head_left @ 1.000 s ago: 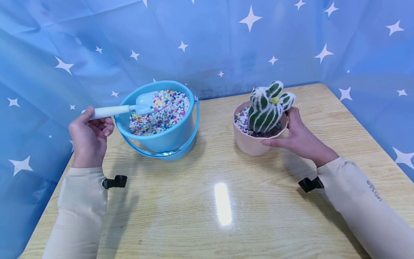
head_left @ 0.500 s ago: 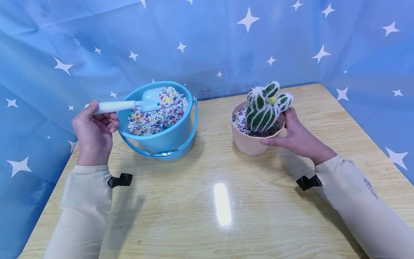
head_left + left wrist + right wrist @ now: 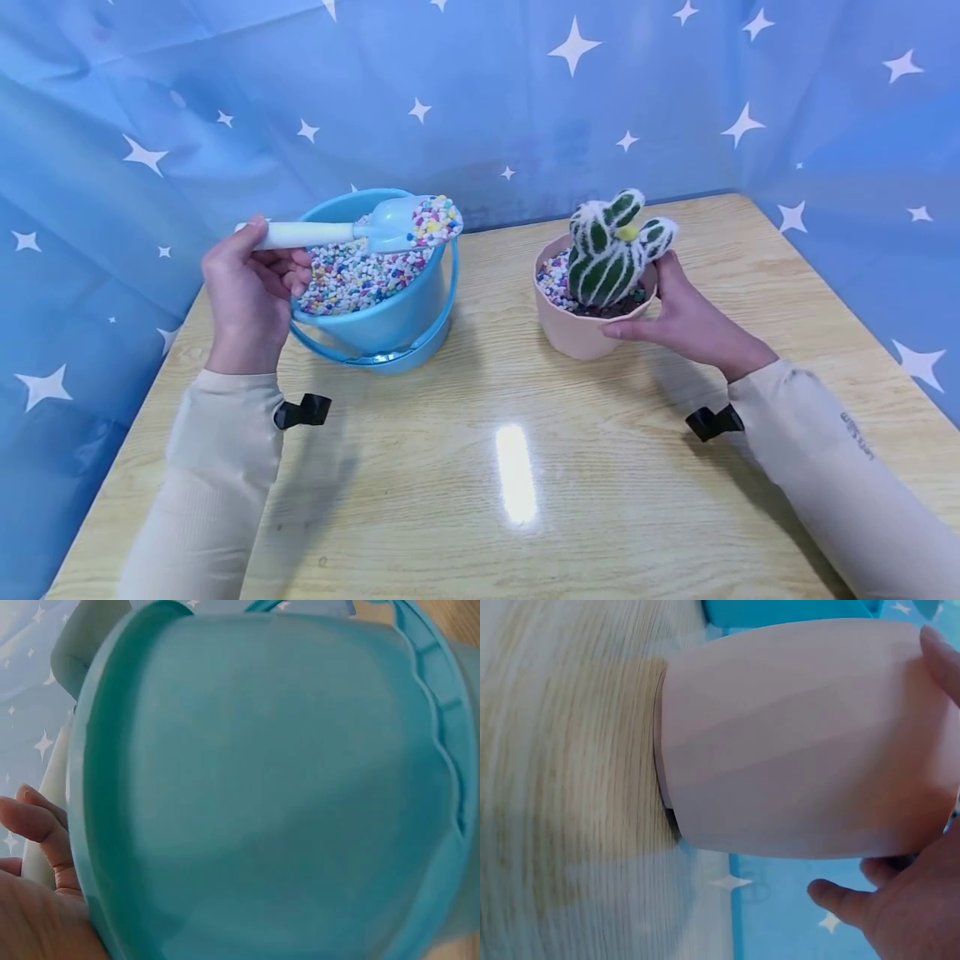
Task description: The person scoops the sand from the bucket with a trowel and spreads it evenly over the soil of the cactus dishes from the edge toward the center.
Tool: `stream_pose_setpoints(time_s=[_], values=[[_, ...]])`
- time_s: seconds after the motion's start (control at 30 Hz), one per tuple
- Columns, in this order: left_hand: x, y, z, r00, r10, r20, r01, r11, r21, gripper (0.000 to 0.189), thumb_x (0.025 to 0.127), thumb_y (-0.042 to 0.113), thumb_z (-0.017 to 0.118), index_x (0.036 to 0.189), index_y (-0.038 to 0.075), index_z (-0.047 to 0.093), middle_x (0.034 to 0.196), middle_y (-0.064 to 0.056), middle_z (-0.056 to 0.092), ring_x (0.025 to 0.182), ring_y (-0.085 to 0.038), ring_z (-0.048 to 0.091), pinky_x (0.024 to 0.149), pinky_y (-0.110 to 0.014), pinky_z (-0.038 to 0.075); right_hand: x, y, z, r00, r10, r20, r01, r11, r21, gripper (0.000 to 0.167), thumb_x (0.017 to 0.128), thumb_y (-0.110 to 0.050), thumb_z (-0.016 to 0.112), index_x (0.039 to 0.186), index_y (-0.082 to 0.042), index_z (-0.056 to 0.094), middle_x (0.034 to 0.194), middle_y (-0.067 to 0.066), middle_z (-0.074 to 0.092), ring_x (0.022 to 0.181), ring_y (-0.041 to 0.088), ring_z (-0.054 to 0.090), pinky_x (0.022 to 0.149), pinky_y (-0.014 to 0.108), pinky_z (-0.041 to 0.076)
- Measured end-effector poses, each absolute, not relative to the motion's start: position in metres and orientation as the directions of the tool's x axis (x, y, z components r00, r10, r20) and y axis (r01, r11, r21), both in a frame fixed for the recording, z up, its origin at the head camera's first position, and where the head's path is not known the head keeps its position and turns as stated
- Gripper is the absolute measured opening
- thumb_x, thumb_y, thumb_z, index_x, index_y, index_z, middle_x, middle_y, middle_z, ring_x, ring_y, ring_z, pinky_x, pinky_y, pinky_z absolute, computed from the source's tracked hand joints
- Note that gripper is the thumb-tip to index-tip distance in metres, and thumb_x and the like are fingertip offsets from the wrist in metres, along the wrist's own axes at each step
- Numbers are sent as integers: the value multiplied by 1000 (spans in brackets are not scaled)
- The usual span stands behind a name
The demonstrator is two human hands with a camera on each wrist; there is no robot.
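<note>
In the head view my left hand [image 3: 251, 292] grips the white handle of a small shovel [image 3: 315, 234]. Its pale blue blade carries a heap of colourful pebbles [image 3: 435, 221] and hangs over the right part of a blue bucket [image 3: 397, 317], which holds many more pebbles [image 3: 352, 279]. My right hand [image 3: 686, 321] holds the rim of a pink flowerpot [image 3: 581, 333], thumb at the front. In the pot stands a green and white fuzzy cactus [image 3: 603, 258] with pebbles and dark soil around it. The left wrist view is mostly filled by the bucket's side [image 3: 270, 787].
The bucket's handle [image 3: 382, 358] hangs down at its front. Bucket and pot stand apart on a wooden table [image 3: 420, 483], near its back edge. A blue curtain with white stars [image 3: 480, 100] hangs behind the table and along its sides.
The left hand has carried the shovel up and to the right, from inside the bucket to above its rim, with pebbles on the blade. The right hand keeps its hold on the pot.
</note>
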State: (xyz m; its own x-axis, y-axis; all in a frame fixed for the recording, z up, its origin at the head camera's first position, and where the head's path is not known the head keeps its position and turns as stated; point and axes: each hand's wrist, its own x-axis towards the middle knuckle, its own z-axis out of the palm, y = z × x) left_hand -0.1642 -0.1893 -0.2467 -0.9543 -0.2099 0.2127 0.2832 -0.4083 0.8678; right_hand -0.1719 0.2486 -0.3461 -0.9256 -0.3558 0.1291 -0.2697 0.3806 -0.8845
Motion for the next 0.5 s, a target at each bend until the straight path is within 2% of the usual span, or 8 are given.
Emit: stream_pose_setpoints(time_s=[0.2, 0.37, 0.5], values=[[-169, -175, -241, -959, -173, 223, 275, -393, 877, 23, 103, 16, 44, 92, -2, 52, 62, -14, 62, 43, -17, 56, 39, -21, 42, -172, 249, -347, -931, -349, 109, -249, 388, -887, 107, 80, -14, 84, 152, -25, 7, 155, 9, 11, 141, 32, 20, 112, 57, 16], [-174, -163, -236, -974, -140, 179, 221, -404, 887, 19, 104, 15, 41, 92, 2, 47, 62, -13, 63, 43, -17, 55, 39, -21, 42, -172, 248, -347, -935, -339, 107, -245, 398, -884, 108, 79, -12, 85, 153, -21, 6, 153, 10, 8, 142, 30, 12, 112, 57, 13], [-177, -153, -233, -982, -109, 155, 186, -395, 899, 23, 106, 15, 38, 96, -1, 50, 62, -13, 63, 43, -17, 55, 40, -21, 43, -173, 249, -348, -929, -351, 115, -254, 383, -888, 109, 79, -9, 84, 153, -23, 5, 155, 8, 8, 142, 29, 14, 113, 57, 11]])
